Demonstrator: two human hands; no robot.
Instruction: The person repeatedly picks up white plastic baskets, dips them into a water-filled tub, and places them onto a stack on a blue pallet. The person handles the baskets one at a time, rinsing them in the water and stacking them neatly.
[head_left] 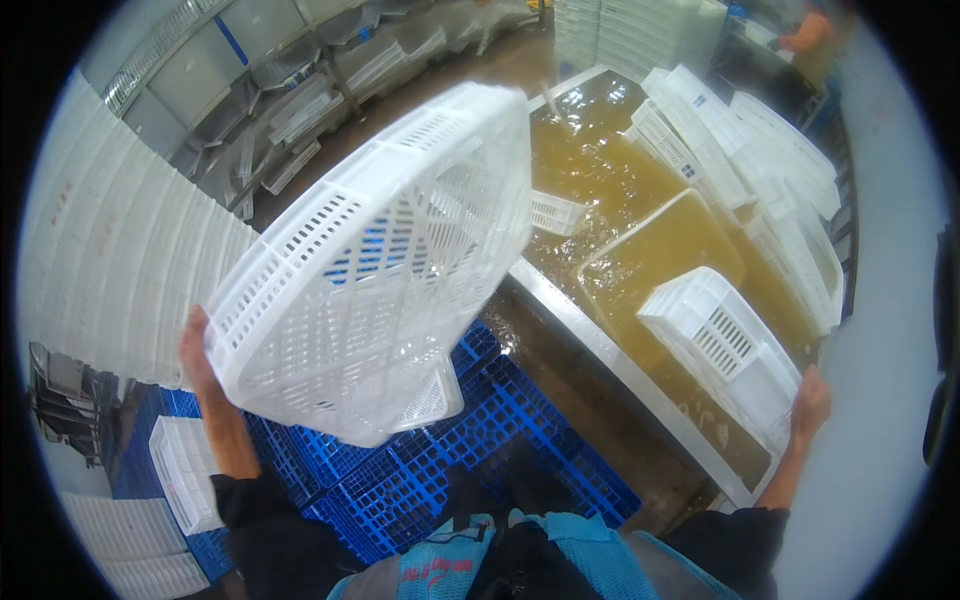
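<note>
Head view: left hand [197, 348] clasps a white basket [300, 292], raised by the tank's [600, 347] left edge; right hand [812, 402] clasps a tilted crate [755, 370] near its closest corner. Both hands' fingertips are largely hidden.

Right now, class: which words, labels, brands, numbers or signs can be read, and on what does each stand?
No text is clear enough to quote.
Turquoise vest: red lettering, too small and blurred.
White crate stack at left: faint red marks, blurred.
White slotted baskets at upper right: blue labels, too small.
</note>
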